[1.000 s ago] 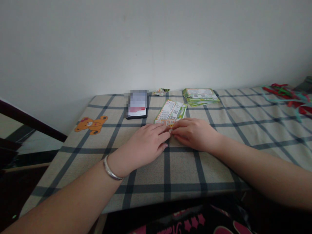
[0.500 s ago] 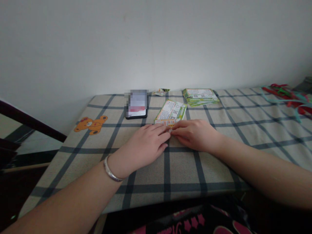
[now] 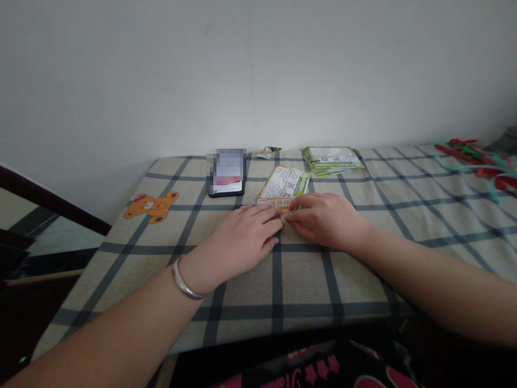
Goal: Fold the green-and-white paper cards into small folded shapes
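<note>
A green-and-white printed leaflet lies on the cloth in front of me, its near part turned up as an orange-printed strip. My left hand, a silver bangle on its wrist, lies palm down with its fingertips holding the leaflet's near left part. From the right, my right hand pinches the near edge between thumb and fingers. Both hands' fingertips almost meet there, and they hide much of the fold.
A phone lies beyond my left hand. Near the wall are a small folded paper piece and a stack of leaflets. Red and pale blue ribbons lie far right. A bear figure is at the left on the checked tablecloth.
My right hand has shifted slightly up and to the right, its fingers a little more bent. More of the leaflet's near edge shows between the hands. My left hand stays nearly still.
</note>
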Available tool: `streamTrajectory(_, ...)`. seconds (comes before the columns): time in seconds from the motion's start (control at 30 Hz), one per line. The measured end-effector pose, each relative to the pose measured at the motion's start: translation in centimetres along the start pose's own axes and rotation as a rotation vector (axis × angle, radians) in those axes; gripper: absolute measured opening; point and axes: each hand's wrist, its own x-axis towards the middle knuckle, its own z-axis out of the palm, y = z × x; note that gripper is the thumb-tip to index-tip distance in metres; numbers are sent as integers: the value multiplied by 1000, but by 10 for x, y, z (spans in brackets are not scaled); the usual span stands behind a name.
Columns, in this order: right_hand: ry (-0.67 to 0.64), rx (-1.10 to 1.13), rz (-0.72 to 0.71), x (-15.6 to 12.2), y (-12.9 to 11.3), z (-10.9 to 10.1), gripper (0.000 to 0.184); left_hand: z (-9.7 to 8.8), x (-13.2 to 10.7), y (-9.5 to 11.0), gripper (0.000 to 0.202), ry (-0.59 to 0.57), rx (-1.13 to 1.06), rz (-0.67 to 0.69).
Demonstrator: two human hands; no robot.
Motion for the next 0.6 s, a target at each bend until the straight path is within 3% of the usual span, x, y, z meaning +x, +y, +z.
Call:
streamTrajectory(0.33,-89,-118,108,2,0,-4,24,1,-1,-1,26,50,15,27)
streamTrajectory(0.6,-88,-126,144,4,-2,-4,26,3,-2,-1,27,57,0,32)
